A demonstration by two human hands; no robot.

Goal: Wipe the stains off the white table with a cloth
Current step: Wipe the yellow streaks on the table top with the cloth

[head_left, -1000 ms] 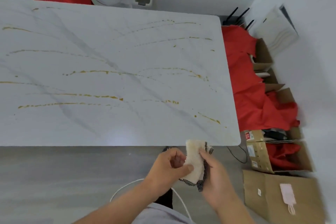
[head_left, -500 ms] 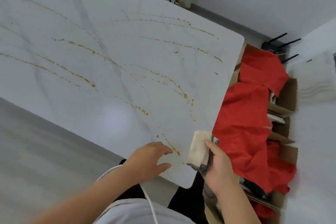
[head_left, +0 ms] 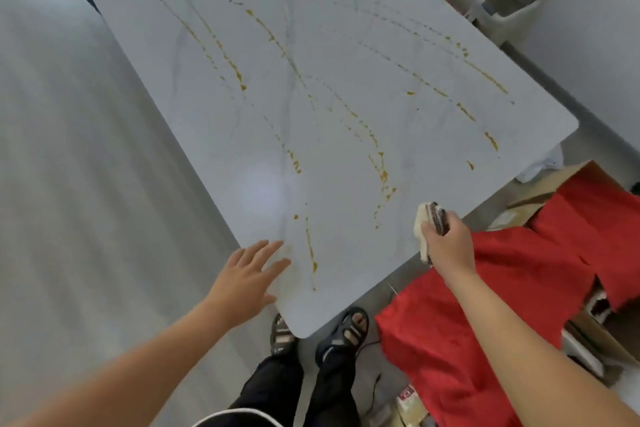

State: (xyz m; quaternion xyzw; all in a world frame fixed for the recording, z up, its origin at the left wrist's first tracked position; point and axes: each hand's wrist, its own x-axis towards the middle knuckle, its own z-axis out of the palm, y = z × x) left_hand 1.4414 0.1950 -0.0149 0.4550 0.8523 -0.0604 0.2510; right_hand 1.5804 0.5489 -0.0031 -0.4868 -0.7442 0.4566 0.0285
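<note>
Scene: A person stands at the near corner of a white, marble-veined tabletop [head_left: 450, 156], looking down over both bare arms.
Stains: Thin mustard-brown stains [head_left: 382, 170] run in long broken streaks across most of the surface. One streak [head_left: 310, 246] ends close to the near corner.
Left hand: The left hand [head_left: 247, 274] lies at the tabletop's near edge with its fingers [head_left: 268, 247] straight and spread, holding nothing. It looks placed to steady the body for a reach, though whether it bears weight cannot be told.
Right hand: The right hand [head_left: 448, 246] has its fingers curled tight around the cloth, back of the hand up, at the tabletop's right-hand edge.
Cloth: The cloth [head_left: 431, 218], pale with a dark speckled trim, is bunched into a wad in that grip, which gives a firm pad to press with. It sits at the table's edge, near the lowest drips, and whether it touches the surface cannot be told.
Progress: Judging by the unbroken streaks, wiping has barely begun, if at all.
Next move: Probably a sweep from the edge inward over the nearest drips, pressing hard enough to lift them rather than smear them.
Surroundings: Red fabric [head_left: 485, 322] and cardboard boxes [head_left: 540, 191] crowd the grey floor [head_left: 69, 184] to the right. Dark sandals [head_left: 346, 329] show below the corner.
</note>
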